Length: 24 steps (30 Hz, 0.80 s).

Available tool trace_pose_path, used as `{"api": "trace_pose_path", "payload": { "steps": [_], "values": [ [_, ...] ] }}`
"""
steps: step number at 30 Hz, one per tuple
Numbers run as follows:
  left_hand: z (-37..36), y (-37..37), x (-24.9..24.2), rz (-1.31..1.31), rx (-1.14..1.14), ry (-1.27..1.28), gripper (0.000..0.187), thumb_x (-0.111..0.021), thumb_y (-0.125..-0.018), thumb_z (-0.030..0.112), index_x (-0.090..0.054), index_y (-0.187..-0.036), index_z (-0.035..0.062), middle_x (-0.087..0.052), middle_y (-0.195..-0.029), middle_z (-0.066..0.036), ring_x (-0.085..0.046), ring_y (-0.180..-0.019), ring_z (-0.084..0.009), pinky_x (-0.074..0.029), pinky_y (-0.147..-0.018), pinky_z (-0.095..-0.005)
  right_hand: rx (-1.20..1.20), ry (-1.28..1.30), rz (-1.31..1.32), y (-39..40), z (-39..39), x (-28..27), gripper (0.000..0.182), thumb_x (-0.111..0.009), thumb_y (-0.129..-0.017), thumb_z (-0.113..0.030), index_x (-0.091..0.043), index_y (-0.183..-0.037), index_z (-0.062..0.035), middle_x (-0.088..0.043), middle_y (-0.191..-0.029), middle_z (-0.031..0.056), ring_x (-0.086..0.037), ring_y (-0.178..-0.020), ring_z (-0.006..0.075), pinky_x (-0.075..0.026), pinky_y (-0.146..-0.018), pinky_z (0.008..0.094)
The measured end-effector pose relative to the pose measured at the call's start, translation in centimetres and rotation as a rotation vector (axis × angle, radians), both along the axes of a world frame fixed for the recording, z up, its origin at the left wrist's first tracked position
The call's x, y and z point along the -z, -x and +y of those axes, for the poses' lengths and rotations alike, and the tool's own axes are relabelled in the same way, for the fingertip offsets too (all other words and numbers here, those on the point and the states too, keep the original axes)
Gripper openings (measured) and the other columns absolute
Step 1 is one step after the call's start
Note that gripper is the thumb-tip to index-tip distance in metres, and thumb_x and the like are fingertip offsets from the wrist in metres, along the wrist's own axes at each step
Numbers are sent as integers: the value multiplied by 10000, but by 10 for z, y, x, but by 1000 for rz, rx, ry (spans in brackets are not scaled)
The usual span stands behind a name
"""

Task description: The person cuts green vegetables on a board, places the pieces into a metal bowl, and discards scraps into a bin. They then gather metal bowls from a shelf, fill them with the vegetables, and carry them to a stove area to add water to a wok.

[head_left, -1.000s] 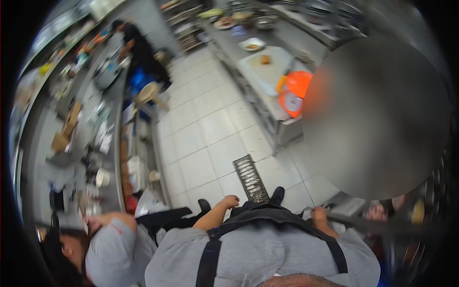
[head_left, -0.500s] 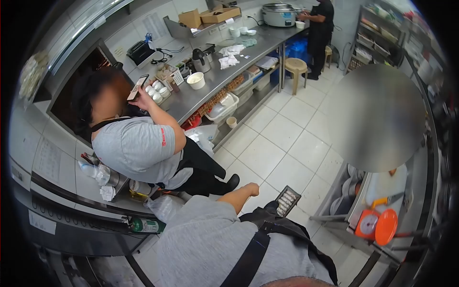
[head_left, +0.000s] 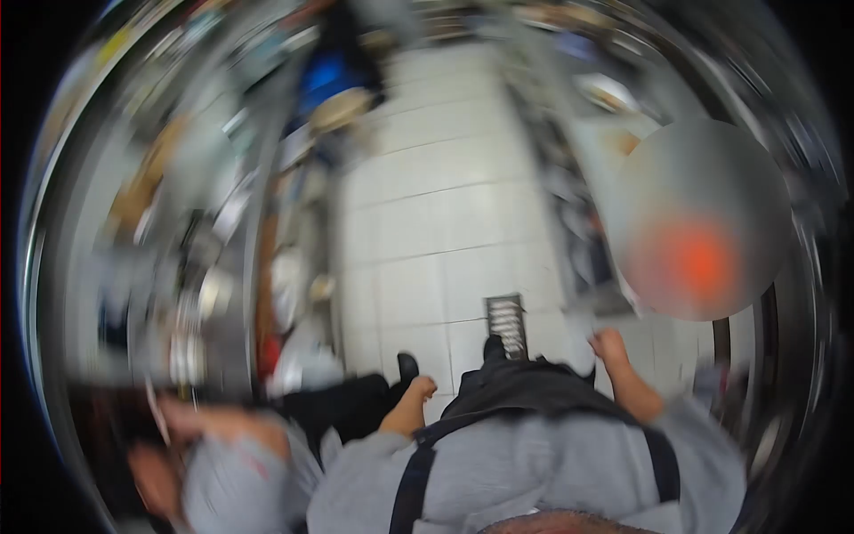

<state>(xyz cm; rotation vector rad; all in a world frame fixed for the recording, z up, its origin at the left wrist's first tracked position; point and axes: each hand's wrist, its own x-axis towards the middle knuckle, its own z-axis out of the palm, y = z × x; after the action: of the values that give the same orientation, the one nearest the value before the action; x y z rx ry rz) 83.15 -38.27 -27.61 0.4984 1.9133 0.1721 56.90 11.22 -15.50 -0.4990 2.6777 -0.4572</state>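
My left hand [head_left: 422,386] hangs low at my left side, its fingers curled in and nothing seen in them. At my right side my right hand [head_left: 608,344] is closed; whether anything is in it I cannot make out through the blur. Between the hands is my dark apron [head_left: 511,392]. Past it, a dark shoe [head_left: 495,348] of mine is beside a dark-framed floor grate [head_left: 508,322]. Neither hand touches a counter. On my left stands a co-worker in a grey shirt [head_left: 236,476], an arm raised with a thin flat object near the hand.
White floor tiles [head_left: 436,214] run ahead between two rows of counters. A blurred round stool [head_left: 341,109] stands by the left counter, with a dark-clothed person [head_left: 342,44] behind it. The right worktop [head_left: 596,142] holds a blurred pale item. A round blur covers the area with an orange shape.
My view has swung right and downward, so the counters now run along both sides. My right hand has come into view. The co-worker now appears at the lower left.
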Motion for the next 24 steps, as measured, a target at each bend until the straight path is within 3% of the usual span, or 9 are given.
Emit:
{"api": "trace_pose_path", "payload": {
  "steps": [1,2,5,7,11,17,21,24],
  "values": [
    [-1,47,0,-19,198,-21,238,-687,-730,215,-701,-926,83,-700,-884,-109,-674,-855,-269,-546,-749,-398,-28,22,134,-18,4,-13,295,-622,-720,-294,-684,-668,-11,-631,-726,223,-626,-716,381,-497,-686,466],
    [7,64,-1,-30,328,-41,236,-684,-732,220,-701,-923,82,-698,-877,-106,-671,-842,-266,-544,-740,-394,122,-103,-133,-30,7,-32,285,-602,-733,-287,-699,-707,-21,-650,-768,205,-637,-756,370,-504,-742,456],
    [-13,85,-7,-38,566,-74,231,-676,-739,234,-698,-913,82,-693,-856,-100,-661,-804,-258,-538,-716,-384,350,-147,-219,-72,48,-31,258,-598,-739,-261,-710,-762,-30,-663,-796,186,-646,-803,356,-511,-785,439],
    [3,133,-11,-40,600,-81,230,-671,-744,243,-697,-906,82,-689,-842,-95,-654,-778,-252,-534,-699,-377,476,-183,-331,-90,76,-29,252,-592,-750,-254,-716,-808,-42,-672,-840,176,-644,-862,351,-512,-808,437],
    [42,211,-25,-22,555,-78,229,-661,-753,261,-694,-892,82,-683,-815,-87,-641,-727,-241,-526,-666,-363,716,-172,-309,-130,142,-11,263,-591,-763,-271,-718,-837,-53,-674,-869,169,-640,-890,349,-507,-825,441],
    [223,305,-45,-7,398,-109,237,-645,-767,289,-690,-872,82,-672,-773,-73,-622,-651,-223,-514,-616,-343,947,-62,-351,-149,242,9,240,-579,-766,-250,-720,-850,-76,-676,-915,158,-634,-915,344,-500,-859,426],
    [386,343,-56,-74,249,-134,246,-635,-776,308,-687,-858,82,-666,-745,-65,-609,-600,-212,-507,-583,-329,1076,1,-351,-156,320,8,240,-575,-765,-226,-712,-899,-83,-675,-949,149,-628,-926,344,-494,-869,429],
    [519,358,-95,-102,121,-152,255,-627,-783,321,-685,-848,81,-660,-724,-58,-599,-561,-203,-501,-558,-319,1168,6,-321,-148,377,-10,234,-574,-769,-218,-712,-908,-91,-676,-951,145,-628,-932,341,-492,-871,424]
  ]
}}
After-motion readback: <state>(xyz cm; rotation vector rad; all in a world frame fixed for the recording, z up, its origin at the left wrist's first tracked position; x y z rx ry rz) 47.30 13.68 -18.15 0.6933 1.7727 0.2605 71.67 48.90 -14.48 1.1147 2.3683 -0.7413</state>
